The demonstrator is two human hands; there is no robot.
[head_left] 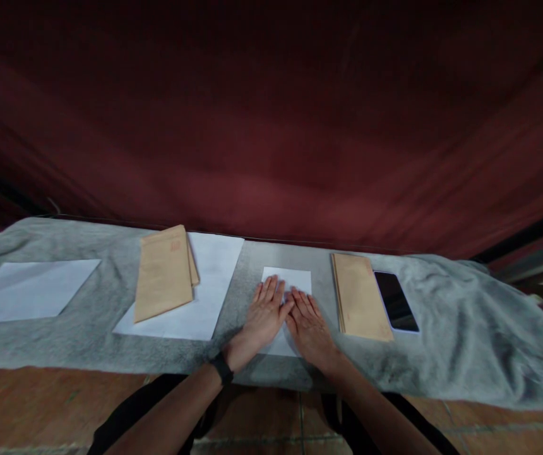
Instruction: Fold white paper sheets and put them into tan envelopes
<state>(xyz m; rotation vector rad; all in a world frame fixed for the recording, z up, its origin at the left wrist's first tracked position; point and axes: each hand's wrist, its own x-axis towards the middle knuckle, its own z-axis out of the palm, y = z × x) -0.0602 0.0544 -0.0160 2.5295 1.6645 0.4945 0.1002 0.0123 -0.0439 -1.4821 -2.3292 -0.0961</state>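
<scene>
Both of my hands lie flat, side by side, on a narrow white sheet of paper in front of me. My left hand has its fingers stretched out over the left half of the paper. On the right half rests my right hand, also with fingers extended, its thumb side close to the left thumb. The hands cover the middle of the paper; its top strip and a bit of its lower edge show. To the right sits a stack of brown envelopes, apart from my hand.
More brown envelopes lie on a large white sheet to the left. Another white sheet is at the far left. A phone touches the right stack. Grey cloth covers the surface; a dark red wall-like panel rises behind.
</scene>
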